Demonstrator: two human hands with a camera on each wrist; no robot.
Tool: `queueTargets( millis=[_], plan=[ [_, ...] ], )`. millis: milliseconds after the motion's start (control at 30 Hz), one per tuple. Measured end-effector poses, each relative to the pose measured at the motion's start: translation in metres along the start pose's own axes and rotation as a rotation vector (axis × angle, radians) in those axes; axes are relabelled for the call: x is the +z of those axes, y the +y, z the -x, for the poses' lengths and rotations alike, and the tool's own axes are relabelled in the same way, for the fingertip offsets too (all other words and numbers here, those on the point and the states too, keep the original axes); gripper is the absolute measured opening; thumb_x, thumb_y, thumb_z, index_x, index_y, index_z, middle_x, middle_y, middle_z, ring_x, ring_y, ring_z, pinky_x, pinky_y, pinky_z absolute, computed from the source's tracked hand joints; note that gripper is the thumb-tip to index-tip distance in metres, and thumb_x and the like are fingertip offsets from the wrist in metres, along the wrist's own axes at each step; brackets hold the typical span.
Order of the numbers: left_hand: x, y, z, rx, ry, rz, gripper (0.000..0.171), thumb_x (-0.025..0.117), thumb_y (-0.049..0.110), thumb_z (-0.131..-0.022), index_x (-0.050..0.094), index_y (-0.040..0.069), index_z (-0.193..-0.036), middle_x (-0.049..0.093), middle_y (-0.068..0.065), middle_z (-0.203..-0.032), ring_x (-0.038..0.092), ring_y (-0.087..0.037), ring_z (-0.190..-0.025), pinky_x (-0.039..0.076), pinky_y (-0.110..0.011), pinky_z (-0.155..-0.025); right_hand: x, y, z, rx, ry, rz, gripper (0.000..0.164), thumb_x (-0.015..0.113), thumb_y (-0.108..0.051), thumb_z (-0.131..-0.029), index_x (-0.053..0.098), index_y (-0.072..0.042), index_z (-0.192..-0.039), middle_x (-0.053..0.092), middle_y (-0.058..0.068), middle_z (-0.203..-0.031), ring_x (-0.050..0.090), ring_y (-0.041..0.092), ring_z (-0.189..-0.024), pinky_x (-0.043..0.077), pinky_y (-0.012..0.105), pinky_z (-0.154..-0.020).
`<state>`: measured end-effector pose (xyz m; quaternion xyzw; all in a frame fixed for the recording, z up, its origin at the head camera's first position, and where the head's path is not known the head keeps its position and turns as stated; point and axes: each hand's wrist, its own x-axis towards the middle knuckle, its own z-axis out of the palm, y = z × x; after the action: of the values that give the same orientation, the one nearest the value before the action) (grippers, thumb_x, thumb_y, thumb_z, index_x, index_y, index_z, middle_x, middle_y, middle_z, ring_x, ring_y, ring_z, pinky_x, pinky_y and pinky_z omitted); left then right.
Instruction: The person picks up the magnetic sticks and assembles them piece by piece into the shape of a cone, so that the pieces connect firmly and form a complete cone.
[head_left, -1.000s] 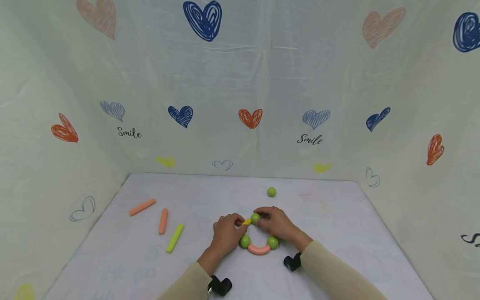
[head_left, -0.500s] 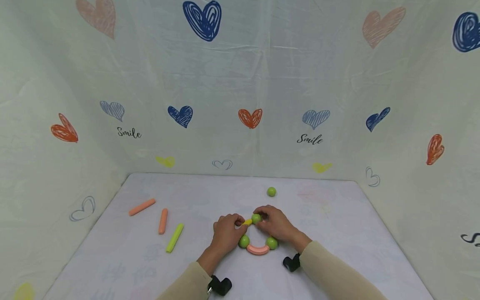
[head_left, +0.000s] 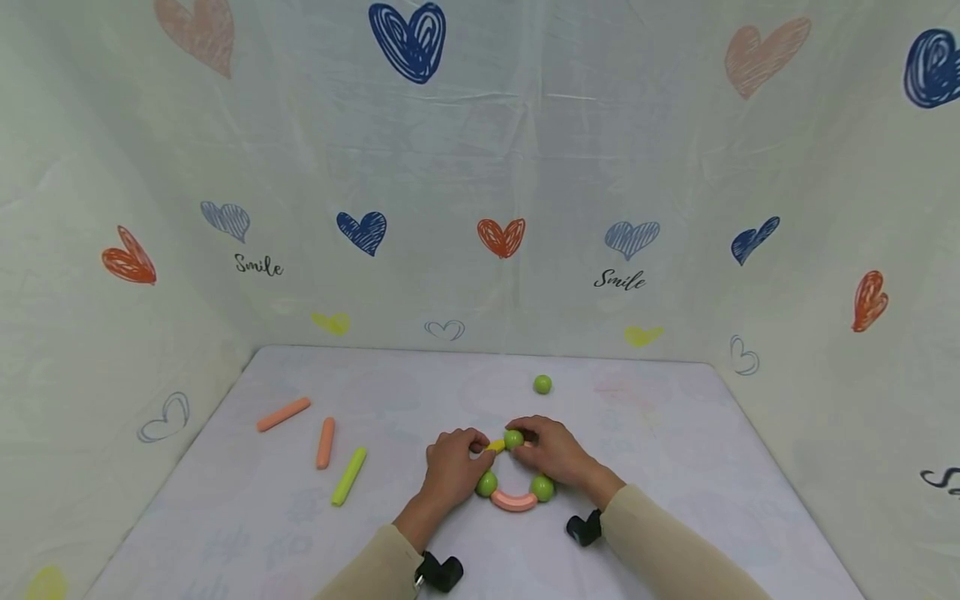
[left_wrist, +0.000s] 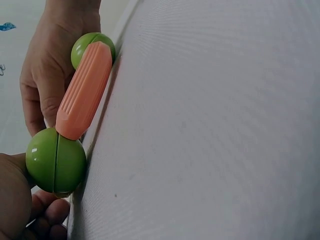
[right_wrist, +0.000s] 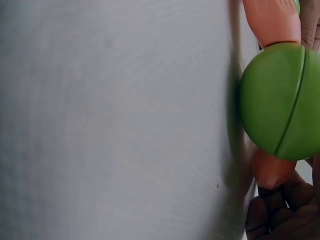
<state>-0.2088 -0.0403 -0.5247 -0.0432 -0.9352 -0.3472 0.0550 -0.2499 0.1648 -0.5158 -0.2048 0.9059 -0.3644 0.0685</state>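
Observation:
A ring of green balls and curved rods lies on the table. My left hand (head_left: 452, 462) pinches a yellow rod (head_left: 497, 446) at its upper left. Opposite it, my right hand (head_left: 557, 450) grips the top green ball (head_left: 513, 438), which meets the rod's end. At the bottom, a curved orange rod (head_left: 514, 501) joins the left green ball (head_left: 487, 483) and the right green ball (head_left: 542, 487). Fingers partly hide the ring's sides. In the right wrist view another orange piece (right_wrist: 272, 170) shows beyond the near green ball (right_wrist: 277, 100).
Two straight orange rods, the farther one (head_left: 283, 414) and the nearer one (head_left: 326, 443), lie on the left of the white table (head_left: 225, 508). Beside them is a yellow-green rod (head_left: 349, 477). A loose green ball (head_left: 543, 384) sits behind the hands. A heart-printed cloth (head_left: 450, 167) hangs behind.
The lower balls and orange rod have shifted slightly left. The top ball has moved a little right. Both hands keep their hold and barely move.

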Motion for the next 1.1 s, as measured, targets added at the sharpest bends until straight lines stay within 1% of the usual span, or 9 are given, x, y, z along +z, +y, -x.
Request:
queueTargets(
  millis=[233, 467, 667, 767, 933, 1100],
  plan=[
    [0.001, -0.001, 0.000, 0.001, -0.001, 0.005, 0.016, 0.079, 0.029, -0.094, 0.076, 0.015, -0.101, 0.069, 0.003, -0.091, 0.057, -0.017, -0.090, 0.039, -0.043, -0.083, 0.000, 0.003, 0.000, 0.001, -0.006, -0.009, 0.037, 0.073, -0.021, -0.098, 0.069, -0.011, -0.133, 0.071, 0.003, -0.121, 0.065, 0.017, -0.111, 0.054, 0.044, -0.097],
    [0.001, 0.000, 0.001, -0.001, -0.001, 0.000, 0.015, 0.079, 0.028, -0.093, 0.076, 0.015, -0.101, 0.068, 0.003, -0.091, 0.056, -0.017, -0.090, 0.040, -0.044, -0.083, -0.001, 0.004, 0.001, -0.005, -0.017, -0.005, 0.037, 0.073, -0.024, -0.100, 0.070, -0.010, -0.133, 0.071, 0.003, -0.124, 0.064, 0.018, -0.114, 0.053, 0.046, -0.100],
    [0.000, 0.000, 0.001, 0.000, 0.001, 0.007, 0.015, 0.080, 0.027, -0.093, 0.076, 0.014, -0.101, 0.068, 0.002, -0.091, 0.056, -0.018, -0.090, 0.040, -0.045, -0.084, -0.001, 0.003, 0.001, -0.014, -0.016, 0.009, 0.038, 0.072, -0.023, -0.100, 0.069, -0.010, -0.135, 0.071, 0.002, -0.124, 0.063, 0.016, -0.113, 0.053, 0.045, -0.100],
    [0.000, 0.000, 0.001, -0.003, 0.000, 0.012, 0.015, 0.079, 0.027, -0.093, 0.076, 0.015, -0.101, 0.068, 0.003, -0.091, 0.056, -0.018, -0.091, 0.039, -0.044, -0.084, -0.001, 0.002, 0.002, -0.010, -0.008, 0.010, 0.041, 0.074, -0.023, -0.099, 0.067, -0.009, -0.137, 0.071, 0.002, -0.121, 0.063, 0.016, -0.110, 0.053, 0.043, -0.097],
    [0.000, 0.000, 0.001, -0.012, 0.001, 0.025, 0.015, 0.079, 0.028, -0.094, 0.076, 0.015, -0.102, 0.068, 0.004, -0.092, 0.056, -0.017, -0.092, 0.038, -0.044, -0.085, -0.002, -0.001, 0.005, 0.026, 0.013, -0.023, 0.044, 0.075, -0.024, -0.098, 0.064, -0.009, -0.138, 0.071, 0.001, -0.118, 0.064, 0.017, -0.108, 0.053, 0.043, -0.095],
    [-0.003, 0.000, 0.004, -0.016, -0.003, 0.067, 0.018, 0.079, 0.029, -0.094, 0.075, 0.016, -0.106, 0.071, 0.003, -0.095, 0.057, -0.017, -0.093, 0.038, -0.044, -0.087, -0.004, -0.003, 0.014, 0.083, 0.068, -0.076, 0.042, 0.073, -0.026, -0.100, 0.065, -0.010, -0.138, 0.072, 0.001, -0.122, 0.066, 0.018, -0.110, 0.054, 0.046, -0.099]
  ],
)
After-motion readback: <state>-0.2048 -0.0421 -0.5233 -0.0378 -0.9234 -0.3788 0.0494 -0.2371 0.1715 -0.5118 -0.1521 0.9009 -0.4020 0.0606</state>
